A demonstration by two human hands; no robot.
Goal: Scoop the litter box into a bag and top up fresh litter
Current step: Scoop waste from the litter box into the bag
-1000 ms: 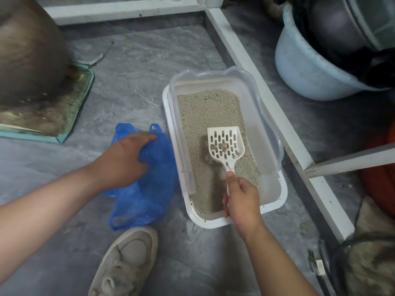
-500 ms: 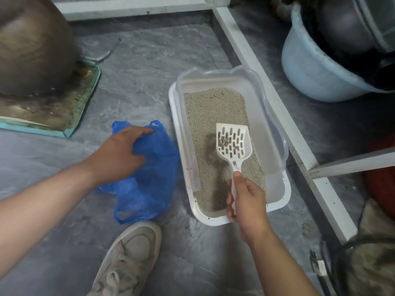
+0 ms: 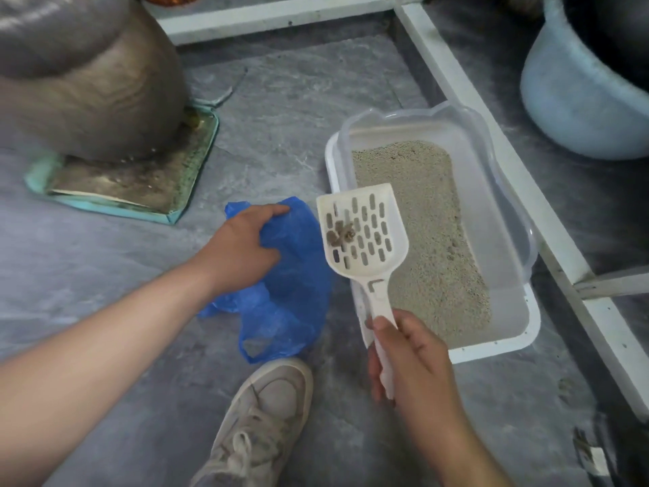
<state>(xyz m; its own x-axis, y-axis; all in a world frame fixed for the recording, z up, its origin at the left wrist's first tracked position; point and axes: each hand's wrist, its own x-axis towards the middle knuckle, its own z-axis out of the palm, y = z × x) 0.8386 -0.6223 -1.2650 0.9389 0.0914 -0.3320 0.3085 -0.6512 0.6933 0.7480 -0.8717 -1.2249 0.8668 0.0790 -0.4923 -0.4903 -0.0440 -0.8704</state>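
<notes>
Now right hand (image 3: pixel 414 360) clamped on handle of white slotted scoop (image 3: pixel 363 230), raised over left rim of litter box (image 3: pixel 498 219), brown clumps (image 3: pixel 340 234) on its blade. Left hand (image 3: pixel 242 246) pressed on crumpled blue bag (image 3: pixel 295 293) on floor beside box, fingers curled into plastic.

The right hand (image 3: pixel 411 360) holds a white scoop (image 3: pixel 363 233) by its handle. A few brown clumps (image 3: pixel 340 235) sit in the scoop. The scoop is over the left edge of the litter box (image 3: pixel 509 240). The left hand (image 3: pixel 242 246) rests on a blue bag (image 3: pixel 295 286) on the grey floor (image 3: pixel 298 110). A pale shoe (image 3: pixel 260 423) is near the bag.
</notes>
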